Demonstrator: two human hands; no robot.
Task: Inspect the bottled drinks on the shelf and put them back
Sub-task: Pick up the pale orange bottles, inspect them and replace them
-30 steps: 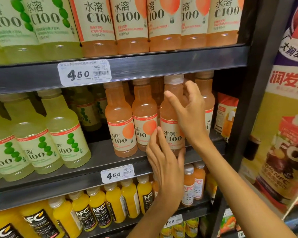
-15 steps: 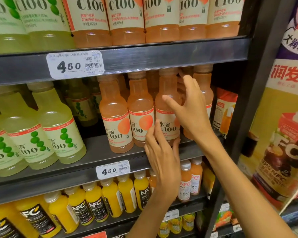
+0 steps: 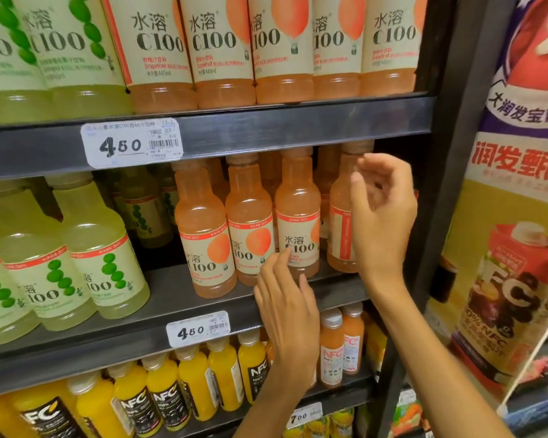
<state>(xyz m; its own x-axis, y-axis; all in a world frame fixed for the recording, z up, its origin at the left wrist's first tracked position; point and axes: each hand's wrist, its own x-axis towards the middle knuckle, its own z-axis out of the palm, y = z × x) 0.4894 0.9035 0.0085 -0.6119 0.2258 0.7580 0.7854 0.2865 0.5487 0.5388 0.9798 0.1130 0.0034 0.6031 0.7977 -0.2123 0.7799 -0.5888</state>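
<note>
Shelf (image 3: 266,128) behind; left hand (image 3: 287,306) touches orange bottle (image 3: 298,216).

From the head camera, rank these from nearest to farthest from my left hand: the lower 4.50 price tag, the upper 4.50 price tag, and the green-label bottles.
From the left hand:
1. Lower price tag, just left of it on the shelf edge.
2. Green-label bottles, farther left on the same shelf.
3. Upper price tag, up and left on the shelf above.

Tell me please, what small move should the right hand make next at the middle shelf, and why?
Probably close the right hand round the rightmost orange bottle and turn it. Its label faces sideways, while the neighbouring bottle shows its front. The right hand hovers beside it with fingers loosely curled, holding nothing; the left hand sits lower, fingertips at the neighbour's label.
</note>
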